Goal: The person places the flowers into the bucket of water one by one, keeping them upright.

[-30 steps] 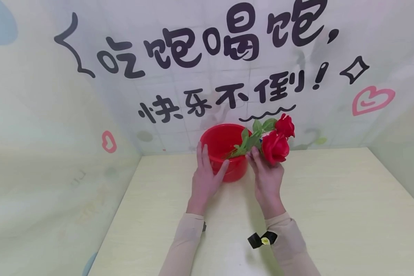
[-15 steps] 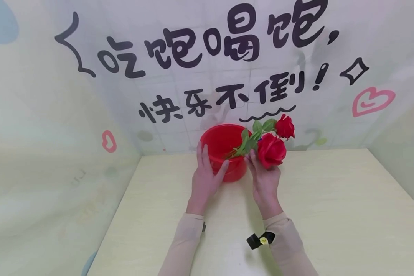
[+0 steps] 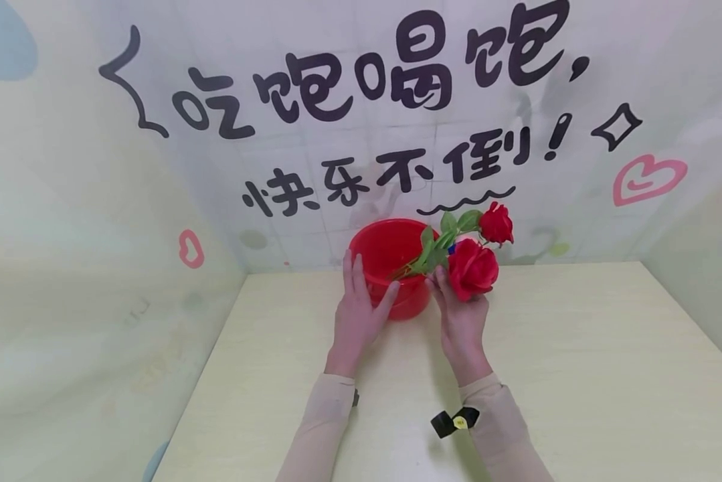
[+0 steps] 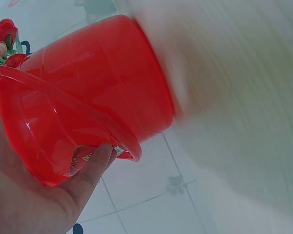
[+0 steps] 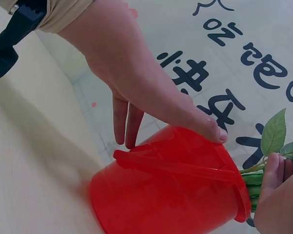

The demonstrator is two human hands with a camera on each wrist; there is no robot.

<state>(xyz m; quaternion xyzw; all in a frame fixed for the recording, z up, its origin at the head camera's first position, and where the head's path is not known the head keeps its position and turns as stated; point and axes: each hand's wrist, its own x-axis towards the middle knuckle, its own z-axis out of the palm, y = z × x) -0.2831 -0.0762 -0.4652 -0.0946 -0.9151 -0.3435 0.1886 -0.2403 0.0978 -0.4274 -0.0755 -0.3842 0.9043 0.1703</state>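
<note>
A red plastic bucket (image 3: pixel 410 302) stands upright on the table against the back wall. My left hand (image 3: pixel 356 318) grips it, with fingers along its left side and thumb at the front rim. Its bucket handle (image 5: pixel 180 168) hangs down along the outside. At the bucket's right rim, my right hand (image 3: pixel 464 328) holds a bunch of artificial roses (image 3: pixel 474 269) by the green stems (image 5: pixel 254 187). The stem ends reach inside the bucket while the red blooms lean out to the right. A pale pink and blue bit behind the blooms is mostly hidden.
The pale wooden table (image 3: pixel 577 361) extends to both sides of the arms. A back wall (image 3: pixel 312 154) with large dark lettering rises right behind the bucket. Side walls (image 3: pixel 96 301) close in the table at left and right. A black strap (image 3: pixel 457 422) sits on the right wrist.
My right hand has shifted slightly left and toward me, and the nearer red rose has moved down and left with it. The bucket and my left hand have stayed in place.
</note>
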